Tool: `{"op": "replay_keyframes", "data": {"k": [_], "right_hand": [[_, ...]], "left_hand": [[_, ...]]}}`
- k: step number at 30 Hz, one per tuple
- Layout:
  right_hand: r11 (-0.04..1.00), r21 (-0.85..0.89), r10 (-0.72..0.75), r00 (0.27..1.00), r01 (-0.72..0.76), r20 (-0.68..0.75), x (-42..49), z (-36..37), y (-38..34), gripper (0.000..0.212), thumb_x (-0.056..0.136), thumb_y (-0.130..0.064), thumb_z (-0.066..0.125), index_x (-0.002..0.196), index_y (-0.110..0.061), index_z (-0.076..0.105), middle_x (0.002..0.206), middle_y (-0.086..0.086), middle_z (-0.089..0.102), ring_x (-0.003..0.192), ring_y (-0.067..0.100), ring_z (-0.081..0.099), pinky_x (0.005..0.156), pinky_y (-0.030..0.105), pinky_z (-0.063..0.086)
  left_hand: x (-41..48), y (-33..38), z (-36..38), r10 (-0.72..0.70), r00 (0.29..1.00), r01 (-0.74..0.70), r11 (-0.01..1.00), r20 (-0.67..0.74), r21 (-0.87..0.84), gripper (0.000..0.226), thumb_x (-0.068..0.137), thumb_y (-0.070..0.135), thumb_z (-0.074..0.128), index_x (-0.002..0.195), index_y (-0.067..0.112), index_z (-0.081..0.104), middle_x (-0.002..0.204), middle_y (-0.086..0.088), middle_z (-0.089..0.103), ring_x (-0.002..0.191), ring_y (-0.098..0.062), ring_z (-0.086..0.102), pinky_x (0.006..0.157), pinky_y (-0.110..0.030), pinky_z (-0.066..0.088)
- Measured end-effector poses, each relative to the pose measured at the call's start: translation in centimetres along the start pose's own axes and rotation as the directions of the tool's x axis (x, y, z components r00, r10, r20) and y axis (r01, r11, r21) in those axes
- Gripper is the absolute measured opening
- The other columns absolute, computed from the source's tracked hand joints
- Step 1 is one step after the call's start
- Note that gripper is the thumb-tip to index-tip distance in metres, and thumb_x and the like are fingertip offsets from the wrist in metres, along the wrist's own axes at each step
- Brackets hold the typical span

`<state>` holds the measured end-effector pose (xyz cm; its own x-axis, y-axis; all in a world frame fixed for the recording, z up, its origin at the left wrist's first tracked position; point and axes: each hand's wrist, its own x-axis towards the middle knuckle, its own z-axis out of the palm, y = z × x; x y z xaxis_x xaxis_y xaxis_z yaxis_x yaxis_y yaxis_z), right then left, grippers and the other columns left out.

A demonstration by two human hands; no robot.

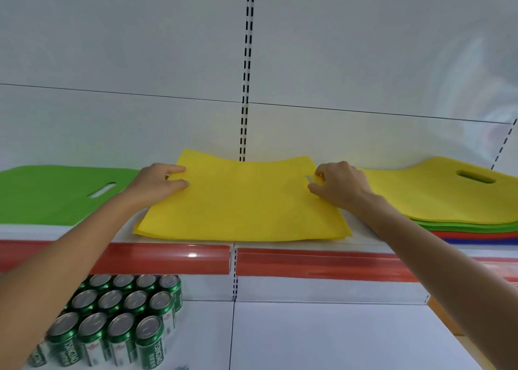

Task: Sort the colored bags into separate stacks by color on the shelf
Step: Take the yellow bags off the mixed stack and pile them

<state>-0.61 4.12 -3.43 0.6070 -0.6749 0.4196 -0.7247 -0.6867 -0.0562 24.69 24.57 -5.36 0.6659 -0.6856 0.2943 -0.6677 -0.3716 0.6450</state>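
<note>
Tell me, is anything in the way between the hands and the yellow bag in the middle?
No, nothing visible is in the way. The left hand and right hand pinch the yellow bag by its side edges, and it lies in the middle of the shelf.

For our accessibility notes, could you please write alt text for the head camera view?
A person's left hand and right hand pinch the side edges of a yellow bag on the shelf. A green bag lies left of it, a mixed-colour stack right; green cans stand below.
</note>
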Motion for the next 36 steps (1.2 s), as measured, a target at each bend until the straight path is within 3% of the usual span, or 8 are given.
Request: {"op": "replay_keyframes", "data": {"k": [13, 18, 22, 25, 30, 36], "right_hand": [[0.999, 0.049, 0.005, 0.996, -0.01, 0.091, -0.2, 2.5, -1.2, 0.037, 0.089, -0.038, 0.059, 0.1, -0.003, 0.064, 0.097, 0.012, 0.063, 0.086, 0.029, 0.061, 0.062, 0.03, 0.043], [0.995, 0.102, -0.028, 0.994, 0.017, 0.104, 0.3, 2.2, -0.5, 0.041, 0.091, -0.041, 0.056, 0.104, -0.003, 0.065, 0.105, 0.013, 0.063, 0.093, 0.03, 0.06, 0.071, 0.034, 0.047], [0.984, 0.172, -0.033, 0.999, 0.036, -0.022, 1.3, -0.8, 1.2, 0.033, 0.091, -0.036, 0.054, 0.107, -0.01, 0.066, 0.115, 0.013, 0.062, 0.104, 0.032, 0.058, 0.081, 0.034, 0.046], [0.99, 0.139, 0.007, 0.994, 0.008, -0.106, 2.0, -3.9, 4.2, 0.028, 0.089, -0.035, 0.056, 0.107, -0.017, 0.066, 0.117, 0.009, 0.062, 0.106, 0.031, 0.057, 0.085, 0.036, 0.046], [0.993, 0.075, 0.096, 0.987, -0.087, -0.126, 1.7, -7.3, 11.6, 0.027, 0.086, -0.031, 0.06, 0.108, -0.017, 0.066, 0.116, 0.008, 0.062, 0.105, 0.03, 0.058, 0.087, 0.037, 0.045], [0.981, 0.02, 0.191, 0.98, -0.191, -0.062, 0.3, -8.5, 23.1, 0.032, 0.083, -0.031, 0.067, 0.109, -0.014, 0.066, 0.113, 0.011, 0.063, 0.103, 0.03, 0.058, 0.091, 0.042, 0.048]], "left_hand": [[0.8, -2.1, 0.5, -0.07, 0.99, 0.05, 0.987, 0.126, 0.156, 0.057, 0.084, 0.029, 0.066, 0.136, 0.014, 0.047, 0.145, -0.006, 0.041, 0.132, -0.023, 0.039, 0.102, -0.029, 0.033], [1.1, -1.0, 0.4, -0.057, 0.99, 0.023, 0.967, 0.126, 0.254, 0.055, 0.084, 0.031, 0.066, 0.133, 0.013, 0.05, 0.144, -0.009, 0.04, 0.132, -0.026, 0.039, 0.103, -0.032, 0.033], [1.4, 2.6, 0.9, 0.049, 0.996, -0.066, 0.968, 0.075, 0.243, 0.051, 0.087, 0.035, 0.061, 0.132, 0.014, 0.051, 0.141, -0.009, 0.044, 0.13, -0.025, 0.041, 0.102, -0.033, 0.034], [1.5, 7.3, 2.8, 0.148, 0.985, -0.163, 0.97, 0.09, 0.178, 0.05, 0.087, 0.037, 0.059, 0.132, 0.017, 0.05, 0.14, -0.005, 0.046, 0.127, -0.022, 0.044, 0.096, -0.031, 0.036], [1.5, 14.8, 7.3, 0.297, 0.948, -0.307, 0.949, 0.119, 0.078, 0.048, 0.088, 0.037, 0.059, 0.131, 0.018, 0.051, 0.137, -0.001, 0.049, 0.123, -0.017, 0.048, 0.092, -0.028, 0.038], [1.4, 22.9, 14.9, 0.374, 0.895, -0.403, 0.911, 0.242, 0.084, 0.053, 0.091, 0.04, 0.053, 0.136, 0.014, 0.045, 0.143, -0.002, 0.044, 0.129, -0.017, 0.042, 0.1, -0.025, 0.032]]}}
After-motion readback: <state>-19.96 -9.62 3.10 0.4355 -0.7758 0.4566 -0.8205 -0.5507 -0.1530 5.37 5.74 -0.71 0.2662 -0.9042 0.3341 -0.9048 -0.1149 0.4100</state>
